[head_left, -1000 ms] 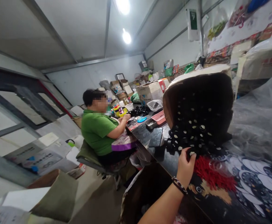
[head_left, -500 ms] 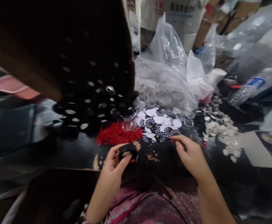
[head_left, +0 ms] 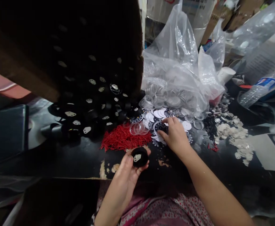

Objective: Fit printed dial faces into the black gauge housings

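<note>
My left hand (head_left: pixel 130 169) holds a round black plastic case (head_left: pixel 140 157) above the front of the table. A small whitish plate with holes sits inside the case, which faces up toward me. My right hand (head_left: pixel 175 136) is at the pile of discs, thumb and forefinger curled on the edges of a black printed dial disc (head_left: pixel 160 126). White and black-printed discs (head_left: pixel 160 113) spread beneath and around those fingers. Clear plastic rings (head_left: pixel 137 128) lie between the discs and a heap of small red pieces (head_left: pixel 118 138).
A large dark box (head_left: pixel 99 37) tips out many black cases (head_left: pixel 86 129) at the left. Behind the discs lies a clear bag (head_left: pixel 175 72) of transparent rings. Whitish small parts (head_left: pixel 231 133) heap at the right, near a plastic bottle (head_left: pixel 261 86) and a white box (head_left: pixel 263 152).
My right hand has moved left and forward onto the discs. My left hand has turned the black case so its inside faces me. The view has shifted slightly.
</note>
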`<state>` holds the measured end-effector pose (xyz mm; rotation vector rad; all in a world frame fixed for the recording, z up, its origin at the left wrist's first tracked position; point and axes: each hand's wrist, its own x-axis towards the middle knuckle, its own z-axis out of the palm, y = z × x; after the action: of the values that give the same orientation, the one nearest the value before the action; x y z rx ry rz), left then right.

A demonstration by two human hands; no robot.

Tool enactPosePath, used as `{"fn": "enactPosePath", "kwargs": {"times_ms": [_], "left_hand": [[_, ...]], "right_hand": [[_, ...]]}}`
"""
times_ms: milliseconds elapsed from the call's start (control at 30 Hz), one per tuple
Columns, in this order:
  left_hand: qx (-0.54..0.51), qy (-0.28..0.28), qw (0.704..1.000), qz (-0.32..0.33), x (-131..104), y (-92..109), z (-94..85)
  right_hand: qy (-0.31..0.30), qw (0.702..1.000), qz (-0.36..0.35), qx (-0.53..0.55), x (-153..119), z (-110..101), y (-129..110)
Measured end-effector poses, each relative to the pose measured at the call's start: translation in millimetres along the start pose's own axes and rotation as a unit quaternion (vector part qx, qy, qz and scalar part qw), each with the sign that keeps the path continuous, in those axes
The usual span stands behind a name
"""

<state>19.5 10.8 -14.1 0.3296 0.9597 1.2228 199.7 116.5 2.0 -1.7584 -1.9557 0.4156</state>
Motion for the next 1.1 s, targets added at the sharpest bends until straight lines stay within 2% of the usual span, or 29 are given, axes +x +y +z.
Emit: {"fn": "enactPosePath", "kwargs": {"times_ms": [133, 267, 367, 433, 467, 533, 600, 633, 700, 800, 867, 967, 1100], "left_hand": [[-0.007, -0.022, 1.000, -0.001, 2.5, 0.6, -0.8], [-0.021, -0.023, 0.999, -0.025, 6.5, 1.7, 3.3], [-0.053, -0.017, 0.997, -0.055, 7.1, 2.8, 6.6], [-0.079, -0.021, 0.994, -0.077, 7.0, 3.1, 9.0], [-0.091, -0.025, 0.992, -0.085, 7.1, 3.2, 10.2], [-0.109, -0.026, 0.990, -0.086, 7.7, 3.3, 12.1], [-0.111, -0.009, 0.992, -0.061, 8.7, 3.4, 13.2], [-0.103, 0.005, 0.994, -0.043, 9.0, 3.5, 13.4], [-0.074, 0.024, 0.997, -0.016, 8.5, 2.9, 13.9], [-0.035, 0.011, 0.999, -0.013, 4.2, -0.4, 17.1], [-0.022, -0.002, 0.999, -0.025, -0.1, -4.0, 20.8], [0.010, 0.000, 0.999, -0.041, -5.0, -10.0, 23.1], [0.103, -0.016, 0.994, -0.016, -4.2, -16.1, 13.4]], "right_hand": [[-0.005, 0.997, 0.033, 0.072, -10.9, -4.4, 11.1], [-0.007, 0.988, 0.034, 0.150, -17.4, -13.7, 21.9], [0.034, 0.980, 0.036, 0.193, -24.4, -16.3, 20.4], [0.037, 0.970, 0.051, 0.237, -32.3, -14.3, 12.2], [0.019, 0.959, 0.064, 0.277, -37.0, -12.4, 6.4], [-0.042, 0.917, 0.097, 0.384, -46.2, -8.7, -6.0], [-0.102, 0.866, 0.119, 0.474, -53.1, -7.1, -15.7], [-0.121, 0.850, 0.123, 0.498, -55.4, -7.7, -18.8], [-0.126, 0.861, 0.115, 0.480, -58.4, -11.3, -21.8], [-0.068, 0.914, 0.095, 0.388, -62.1, -18.1, -25.2], [-0.045, 0.935, 0.081, 0.342, -65.7, -19.4, -30.5], [-0.034, 0.947, 0.060, 0.313, -70.4, -15.6, -39.6], [-0.047, 0.952, 0.078, 0.291, -69.0, -11.2, -41.2]]}}
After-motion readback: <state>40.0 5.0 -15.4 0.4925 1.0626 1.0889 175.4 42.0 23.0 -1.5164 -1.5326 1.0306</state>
